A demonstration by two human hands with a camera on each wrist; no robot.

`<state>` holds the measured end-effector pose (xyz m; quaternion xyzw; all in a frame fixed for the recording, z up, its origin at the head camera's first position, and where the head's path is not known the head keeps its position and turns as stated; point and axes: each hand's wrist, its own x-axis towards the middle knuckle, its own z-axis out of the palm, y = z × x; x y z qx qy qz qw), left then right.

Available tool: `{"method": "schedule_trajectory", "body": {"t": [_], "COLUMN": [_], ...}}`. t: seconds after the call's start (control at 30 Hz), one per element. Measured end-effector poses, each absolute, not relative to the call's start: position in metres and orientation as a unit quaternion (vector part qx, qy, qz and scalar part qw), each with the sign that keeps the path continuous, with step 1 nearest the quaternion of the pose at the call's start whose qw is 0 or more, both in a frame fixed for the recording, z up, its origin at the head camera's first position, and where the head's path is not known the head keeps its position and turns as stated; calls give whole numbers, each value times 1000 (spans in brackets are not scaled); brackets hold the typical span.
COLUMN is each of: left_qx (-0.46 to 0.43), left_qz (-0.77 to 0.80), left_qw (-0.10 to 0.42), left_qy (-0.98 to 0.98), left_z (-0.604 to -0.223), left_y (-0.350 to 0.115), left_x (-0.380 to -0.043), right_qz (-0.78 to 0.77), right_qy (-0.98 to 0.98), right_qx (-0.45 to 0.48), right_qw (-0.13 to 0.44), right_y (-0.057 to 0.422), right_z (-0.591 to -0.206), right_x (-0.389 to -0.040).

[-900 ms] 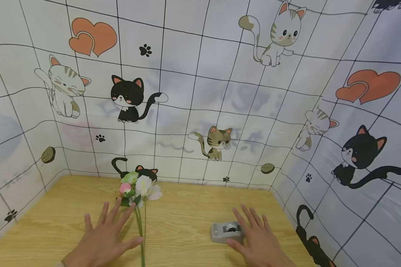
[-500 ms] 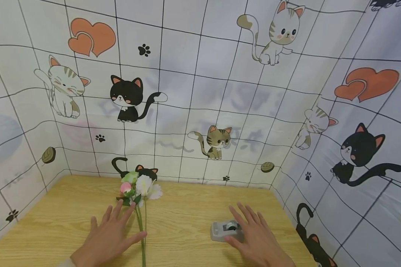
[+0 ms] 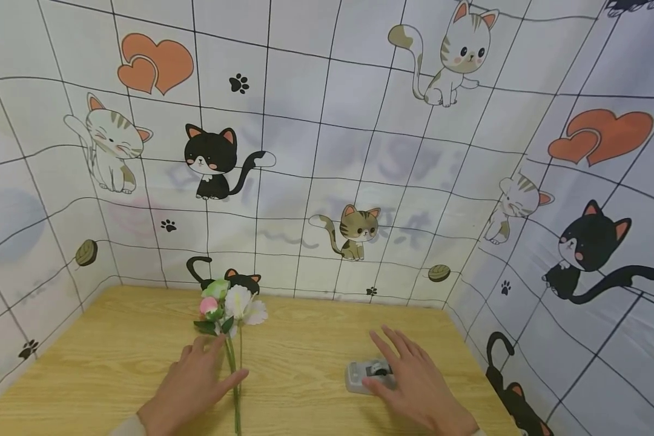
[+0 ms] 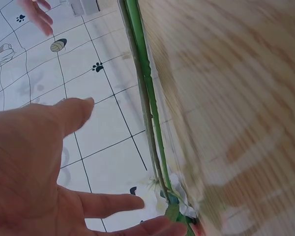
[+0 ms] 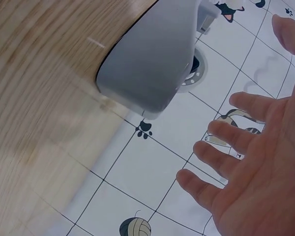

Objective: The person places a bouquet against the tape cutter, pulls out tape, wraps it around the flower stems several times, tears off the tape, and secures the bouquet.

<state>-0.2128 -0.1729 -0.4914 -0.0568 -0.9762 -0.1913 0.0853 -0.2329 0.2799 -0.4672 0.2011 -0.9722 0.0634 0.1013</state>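
A small bunch of flowers lies on the wooden table, its white bloom [image 3: 240, 303], pink bud [image 3: 209, 304] and green bloom [image 3: 216, 289] toward the back wall. Long green stems [image 3: 237, 412] run from them to the front. My left hand [image 3: 192, 372] hovers over the stems, thumb and fingers spread, gripping nothing. In the left wrist view the stems [image 4: 148, 93] pass just beyond its fingertips. To the right sits a grey tape dispenser [image 3: 358, 376] with a tape roll [image 5: 194, 71] in it. My right hand [image 3: 416, 381] is held above and partly hides it, fingers apart and holding nothing.
The light wooden table [image 3: 300, 339] is bounded at the back and sides by a white cloth [image 3: 283, 254] printed with grid lines, cats and hearts. The cloth's right side [image 3: 528, 321] rises close beyond the right hand.
My left hand has moved right, closer over the stems, its fingers more bent. My right hand has shifted slightly left over the tape dispenser. Flowers and dispenser have stayed in place.
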Motion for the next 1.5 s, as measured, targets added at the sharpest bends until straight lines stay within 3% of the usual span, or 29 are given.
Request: {"method": "schedule_trajectory", "body": {"t": [0.3, 0.77, 1.23, 1.5], "left_qx": [-45, 2, -25, -51], "left_qz": [-193, -270, -303, -299], "left_qw": [105, 58, 50, 73], "left_qy": [-974, -961, -951, -950], "left_z": [-495, -499, -505, -505], "left_y": [-164, -146, -146, -143], "left_x": [-218, -227, -234, -236], "right_qz": [73, 105, 113, 112], "right_qy": [-969, -968, -964, -961], "right_qx": [212, 213, 222, 233], "right_qw": [104, 87, 97, 101], "right_y": [273, 265, 258, 256], "right_z": [-464, -455, -457, -458], "right_x": [-235, -235, -238, -239]}}
